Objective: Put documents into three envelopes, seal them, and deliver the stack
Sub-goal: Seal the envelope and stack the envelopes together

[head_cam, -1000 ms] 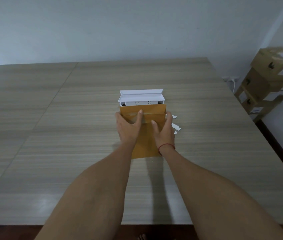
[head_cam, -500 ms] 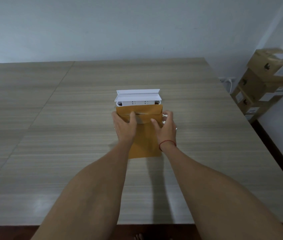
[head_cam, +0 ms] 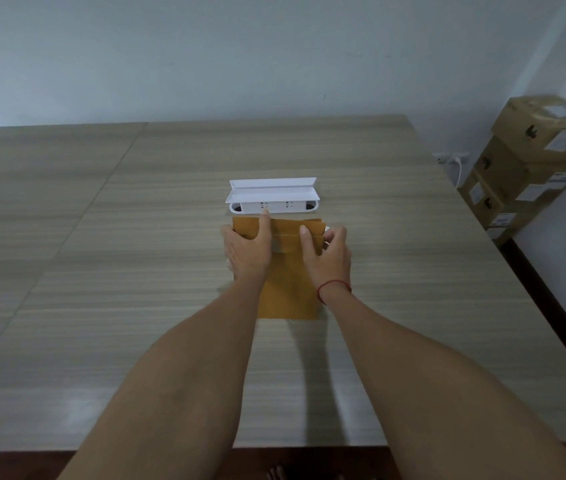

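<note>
Envelope [head_cam: 288,292] flap held shut on the surface [head_cam: 136,271].
Fingers [head_cam: 265,221] clamped it from both sides, thumbs across the folded flap, the rest curled round its edges; left hand [head_cam: 247,249] and right hand [head_cam: 328,256] were probably pressing the seal, just short of a white tray [head_cam: 272,194].

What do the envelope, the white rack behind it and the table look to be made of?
Envelope: brown kraft paper, matte; it creases sharply at the folded flap.
Rack: probably moulded plastic, smooth white, with rounded cut-out slots; painted metal cannot be ruled out.
Table: wood-grain surface, likely laminate, semi-gloss; straight, printed-looking streaks and soft light reflections near the front edge.
</note>
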The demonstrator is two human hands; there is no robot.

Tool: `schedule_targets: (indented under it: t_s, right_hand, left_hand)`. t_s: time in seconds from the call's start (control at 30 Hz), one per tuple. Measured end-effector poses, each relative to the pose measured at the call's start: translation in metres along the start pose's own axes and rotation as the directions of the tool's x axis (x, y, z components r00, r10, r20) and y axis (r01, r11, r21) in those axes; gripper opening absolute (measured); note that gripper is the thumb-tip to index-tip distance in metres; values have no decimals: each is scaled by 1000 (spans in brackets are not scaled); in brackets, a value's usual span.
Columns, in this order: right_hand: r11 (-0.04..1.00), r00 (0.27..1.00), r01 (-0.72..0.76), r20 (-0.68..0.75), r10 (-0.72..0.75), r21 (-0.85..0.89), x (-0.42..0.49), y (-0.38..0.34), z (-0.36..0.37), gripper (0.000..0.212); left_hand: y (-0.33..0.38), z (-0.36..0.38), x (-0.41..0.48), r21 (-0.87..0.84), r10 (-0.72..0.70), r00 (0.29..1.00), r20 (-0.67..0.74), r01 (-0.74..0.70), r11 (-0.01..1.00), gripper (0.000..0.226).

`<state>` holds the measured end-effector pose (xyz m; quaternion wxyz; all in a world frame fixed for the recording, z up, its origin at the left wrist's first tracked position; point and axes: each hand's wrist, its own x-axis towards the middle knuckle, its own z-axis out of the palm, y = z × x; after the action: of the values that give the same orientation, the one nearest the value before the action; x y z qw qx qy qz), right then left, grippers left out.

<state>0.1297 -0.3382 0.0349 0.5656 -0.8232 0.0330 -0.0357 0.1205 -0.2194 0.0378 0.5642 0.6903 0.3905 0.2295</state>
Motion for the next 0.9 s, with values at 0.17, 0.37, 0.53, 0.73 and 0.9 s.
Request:
schedule_targets:
  t_s: [0.17, 0.37, 0.53, 0.73, 0.9]
  right_hand:
    - [980, 984, -161, 96, 150, 120, 3, 1, 8, 61]
    - [941, 931, -318, 225, 286, 119, 1, 5, 19, 61]
    - [945, 935, -305, 226, 274, 117, 2, 2, 23, 55]
    - [946, 939, -292, 231, 256, 141, 5, -5, 21, 40]
    - [952, 947, -267, 225, 230, 152, 3, -4, 18, 18]
  left_hand:
    - [-4, -2, 0, -22, 35, 999, -14, -36, 999, 63]
    - [-8, -5, -2, 19, 1, 995, -95, 1, 1000, 54]
    - [-1, -7, 1, -100, -16, 996, -92, 7, 995, 44]
    - [2, -9, 5, -142, -21, 998, -67, 11, 990, 39]
    - [3, -14, 11, -129, -9, 1000, 8, 10, 992, 40]
